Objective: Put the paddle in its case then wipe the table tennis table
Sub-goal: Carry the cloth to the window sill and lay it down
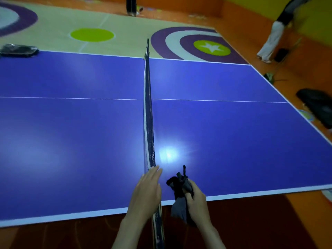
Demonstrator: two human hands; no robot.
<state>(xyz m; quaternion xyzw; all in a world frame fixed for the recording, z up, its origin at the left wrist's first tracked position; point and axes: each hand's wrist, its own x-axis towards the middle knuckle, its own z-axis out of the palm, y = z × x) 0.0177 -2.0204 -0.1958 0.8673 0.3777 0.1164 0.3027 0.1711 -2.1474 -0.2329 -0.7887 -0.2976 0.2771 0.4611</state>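
Observation:
The blue table tennis table (71, 132) fills the view, with its dark net (148, 108) running away from me down the middle. My left hand (146, 193) lies flat with straight fingers at the near end of the net, over the table's near edge. My right hand (196, 203) grips a bunched dark grey cloth (178, 187) just right of the net, at the near edge. A black paddle case (18, 50) lies zipped at the far left corner of the table. No paddle shows.
A person in white trousers (273, 38) stands on the orange floor at the far right. A black bag (318, 106) lies on the floor beside the table's right end. A bright light glare (168, 153) reflects off the table near the net.

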